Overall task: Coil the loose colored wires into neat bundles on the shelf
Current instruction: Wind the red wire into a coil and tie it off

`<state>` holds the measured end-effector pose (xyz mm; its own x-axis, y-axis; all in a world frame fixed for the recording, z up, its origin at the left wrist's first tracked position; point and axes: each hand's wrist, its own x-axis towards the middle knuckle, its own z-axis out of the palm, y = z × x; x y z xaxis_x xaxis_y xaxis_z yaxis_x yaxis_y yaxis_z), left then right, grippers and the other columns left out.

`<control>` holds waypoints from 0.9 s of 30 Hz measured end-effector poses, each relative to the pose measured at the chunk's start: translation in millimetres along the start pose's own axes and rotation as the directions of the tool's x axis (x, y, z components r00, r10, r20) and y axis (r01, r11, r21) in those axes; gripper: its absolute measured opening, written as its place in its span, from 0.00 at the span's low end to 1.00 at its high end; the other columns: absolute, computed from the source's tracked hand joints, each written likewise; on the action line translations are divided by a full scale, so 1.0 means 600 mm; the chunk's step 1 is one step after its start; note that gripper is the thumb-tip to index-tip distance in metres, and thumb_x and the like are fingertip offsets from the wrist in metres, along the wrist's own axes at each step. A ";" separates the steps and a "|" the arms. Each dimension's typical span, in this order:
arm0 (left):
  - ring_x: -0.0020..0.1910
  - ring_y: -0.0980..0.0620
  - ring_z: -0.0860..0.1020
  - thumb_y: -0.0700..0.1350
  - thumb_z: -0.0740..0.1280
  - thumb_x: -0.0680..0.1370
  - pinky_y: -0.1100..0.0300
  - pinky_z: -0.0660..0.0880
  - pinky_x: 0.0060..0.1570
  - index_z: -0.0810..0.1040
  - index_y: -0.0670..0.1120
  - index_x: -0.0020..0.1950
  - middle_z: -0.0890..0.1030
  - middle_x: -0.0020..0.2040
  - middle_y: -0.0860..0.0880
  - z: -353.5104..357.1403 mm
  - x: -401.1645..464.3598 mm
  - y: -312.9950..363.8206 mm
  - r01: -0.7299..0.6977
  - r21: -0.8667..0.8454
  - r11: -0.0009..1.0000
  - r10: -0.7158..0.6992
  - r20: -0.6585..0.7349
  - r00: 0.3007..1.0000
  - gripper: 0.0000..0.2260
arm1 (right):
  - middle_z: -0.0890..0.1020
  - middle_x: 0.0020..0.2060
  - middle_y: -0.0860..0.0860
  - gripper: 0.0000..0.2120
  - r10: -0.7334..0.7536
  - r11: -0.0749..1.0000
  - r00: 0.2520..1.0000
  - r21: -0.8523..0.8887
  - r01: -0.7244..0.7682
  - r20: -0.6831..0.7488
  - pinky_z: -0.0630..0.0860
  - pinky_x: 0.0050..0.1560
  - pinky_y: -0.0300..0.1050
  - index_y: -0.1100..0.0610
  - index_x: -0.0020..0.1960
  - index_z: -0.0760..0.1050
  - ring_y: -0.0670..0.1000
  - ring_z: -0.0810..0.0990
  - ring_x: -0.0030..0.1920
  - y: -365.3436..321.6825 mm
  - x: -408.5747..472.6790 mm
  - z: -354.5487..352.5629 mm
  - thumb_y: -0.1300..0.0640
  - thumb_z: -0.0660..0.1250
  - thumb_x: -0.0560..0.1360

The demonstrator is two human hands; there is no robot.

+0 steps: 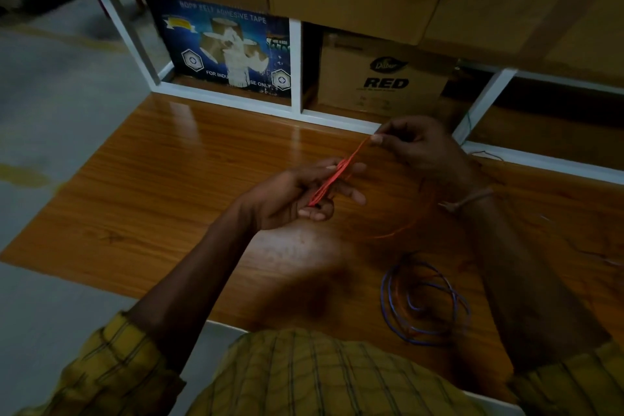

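The orange wire is wound lengthwise over the left hand, gripped there; its free strand is pinched up-right by the right hand, above the shelf

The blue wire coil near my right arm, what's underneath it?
The blue wire coil lies flat on the bare wooden shelf; wood shows through its loops. A few orange strands mix in. The right forearm covers the shelf just beside it.
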<state>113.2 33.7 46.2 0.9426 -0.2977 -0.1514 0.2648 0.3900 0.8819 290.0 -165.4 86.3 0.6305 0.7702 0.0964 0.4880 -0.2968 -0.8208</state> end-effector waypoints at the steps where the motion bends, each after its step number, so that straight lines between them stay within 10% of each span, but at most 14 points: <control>1: 0.31 0.54 0.75 0.48 0.52 0.89 0.66 0.68 0.27 0.65 0.42 0.81 0.76 0.67 0.32 0.001 0.000 0.001 -0.008 -0.060 0.998 0.011 0.036 0.999 0.22 | 0.84 0.41 0.48 0.10 0.002 0.999 1.000 -0.033 -0.002 -0.021 0.75 0.42 0.38 0.54 0.51 0.84 0.42 0.80 0.40 0.010 0.006 0.008 0.49 0.69 0.80; 7: 0.31 0.58 0.75 0.48 0.47 0.89 0.66 0.60 0.28 0.62 0.42 0.83 0.75 0.68 0.33 0.009 0.003 0.010 -0.080 -0.340 0.937 0.120 0.098 0.988 0.23 | 0.81 0.42 0.61 0.13 0.230 0.954 0.972 0.185 -0.236 0.050 0.78 0.33 0.45 0.60 0.54 0.81 0.58 0.79 0.38 0.052 -0.010 0.082 0.52 0.62 0.85; 11: 0.32 0.57 0.76 0.48 0.49 0.89 0.68 0.64 0.28 0.67 0.41 0.80 0.73 0.72 0.31 0.004 0.019 0.014 -0.166 -0.477 0.863 0.192 0.005 0.981 0.22 | 0.78 0.37 0.56 0.19 0.383 0.819 0.904 0.383 -0.427 0.190 0.66 0.24 0.38 0.56 0.51 0.77 0.52 0.78 0.31 0.054 -0.031 0.160 0.42 0.57 0.85; 20: 0.56 0.39 0.85 0.48 0.57 0.88 0.55 0.85 0.47 0.68 0.44 0.78 0.67 0.77 0.29 -0.022 0.058 0.012 -0.313 -0.598 0.738 0.192 -0.260 0.946 0.19 | 0.81 0.30 0.51 0.09 0.328 0.909 0.868 0.126 -0.398 0.374 0.68 0.23 0.38 0.58 0.59 0.67 0.49 0.74 0.21 0.001 -0.061 0.215 0.53 0.60 0.85; 27: 0.67 0.33 0.80 0.48 0.55 0.89 0.44 0.79 0.65 0.66 0.48 0.80 0.66 0.78 0.35 -0.028 0.079 -0.016 -0.305 -0.241 0.921 0.165 -0.468 0.868 0.18 | 0.84 0.35 0.56 0.08 0.330 0.908 0.791 0.054 -0.415 0.516 0.61 0.23 0.40 0.56 0.56 0.70 0.50 0.73 0.22 -0.034 -0.063 0.174 0.52 0.58 0.86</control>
<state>158.7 30.4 23.4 0.9572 0.2141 -0.1947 0.0052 0.6599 0.7513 193.3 -129.6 40.9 0.3482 0.8022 -0.4850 0.1493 -0.5582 -0.8161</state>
